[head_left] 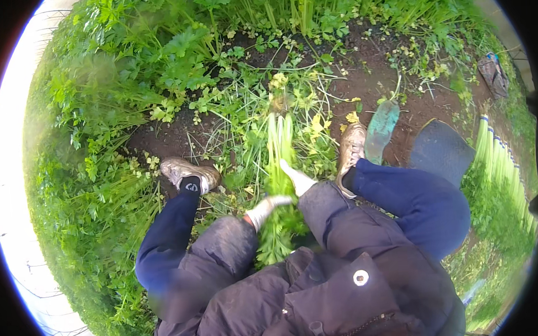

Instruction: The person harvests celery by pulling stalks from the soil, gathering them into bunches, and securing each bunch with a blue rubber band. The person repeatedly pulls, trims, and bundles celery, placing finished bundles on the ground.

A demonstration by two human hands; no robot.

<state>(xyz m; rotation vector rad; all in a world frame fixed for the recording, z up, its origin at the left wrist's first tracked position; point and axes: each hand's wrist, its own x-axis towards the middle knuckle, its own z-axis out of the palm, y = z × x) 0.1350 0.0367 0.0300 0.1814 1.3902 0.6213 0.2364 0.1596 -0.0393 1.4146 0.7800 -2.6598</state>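
Observation:
A bunch of celery (278,140) lies lengthwise in front of me, pale stalk ends pointing away and leaves toward my jacket. My left hand (268,210), in a whitish glove, reaches across its leafy part with the fingers closed round it; motion blurs them a little. Against the right side of the stalks is my right hand (297,179), also gloved. Its visible edge points up along the bunch, while the other fingers are hidden beside or under the stalks. Cut stems and leaves (237,118) are strewn beneath and around the bunch.
Growing celery (126,60) stands thick ahead and left. My shoes (188,173) straddle the litter. By my right foot lie a green, sole-shaped piece (381,130) and a dark flat pad (441,150) on the soil. Several banded celery bunches (501,158) form a row at far right.

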